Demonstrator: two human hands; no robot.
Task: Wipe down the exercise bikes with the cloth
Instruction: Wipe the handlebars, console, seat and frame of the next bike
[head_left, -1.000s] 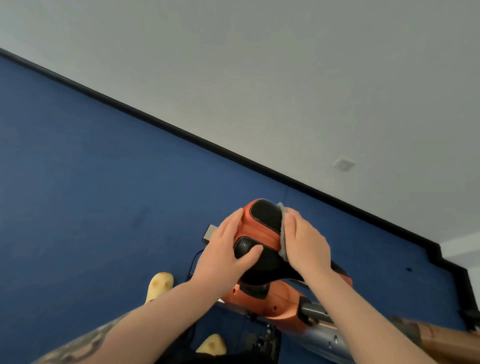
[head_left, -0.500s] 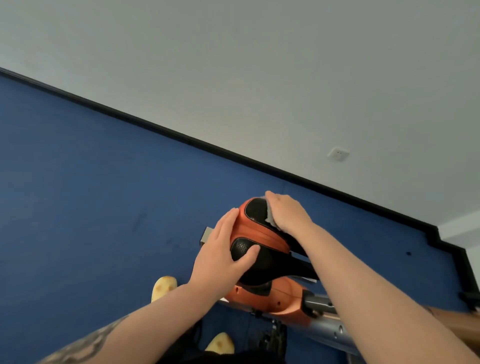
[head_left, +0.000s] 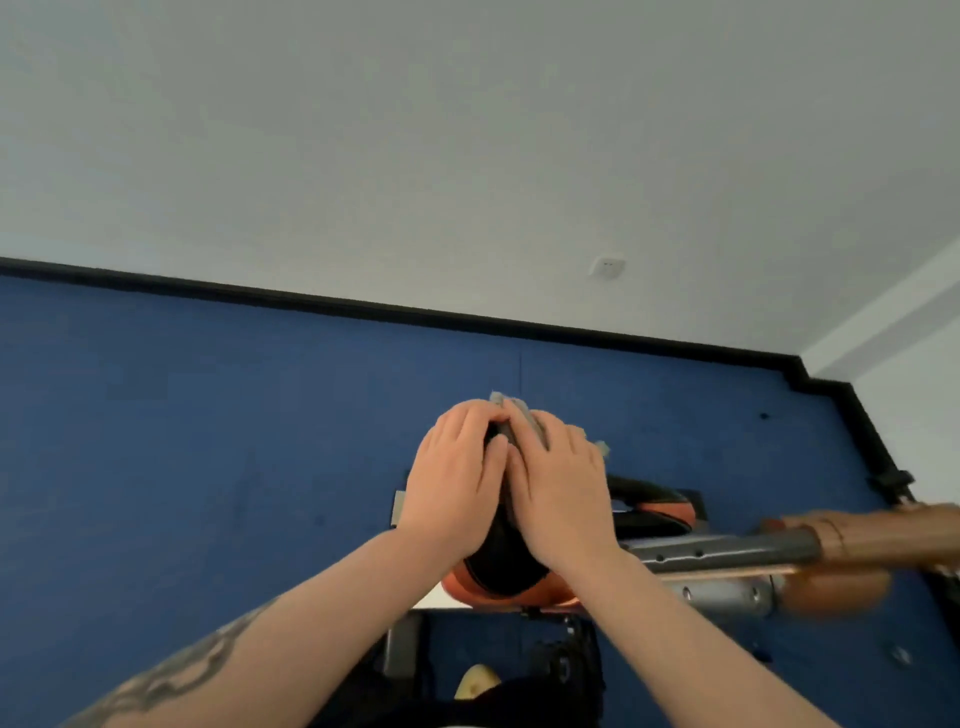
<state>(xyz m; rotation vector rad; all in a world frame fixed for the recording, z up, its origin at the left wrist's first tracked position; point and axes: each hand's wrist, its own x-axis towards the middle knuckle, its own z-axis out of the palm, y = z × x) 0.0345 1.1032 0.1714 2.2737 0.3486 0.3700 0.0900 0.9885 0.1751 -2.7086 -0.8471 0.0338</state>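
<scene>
Cloth: grey, lies over the far end of the saddle, under the right hand; a grey fringe shows past the fingertips at the far edge and a small tag of it on the right side of the hand.
Saddle: black top with an orange underside, low in the middle of the view; most of it is covered by the two hands, and only the near black part and the orange rim show.
Right hand: lies palm down on the cloth, fingers held straight and close together, pressing the cloth onto the saddle; no curl round the cloth can be seen.
Left hand: lies flat on the left side of the saddle, just beside the right hand, thumb touching it; its fingers are bent over the far left edge of the saddle, with the fingertips meeting the cloth.
Exercise bike frame: a grey tube with small holes runs to the right from under the saddle into orange parts, which are blurred at the right edge.
Floor: blue, spread under and around the bike.
Skirting: a black strip where floor meets wall, stepping round a corner on the far right.
Wall: plain pale grey, with a white socket just above the skirting.
Forearms: both bare; the left one carries a dark tattoo.
Near edge: a yellow shoe toe shows below the saddle, beside dark bike parts that cannot be told apart.
</scene>
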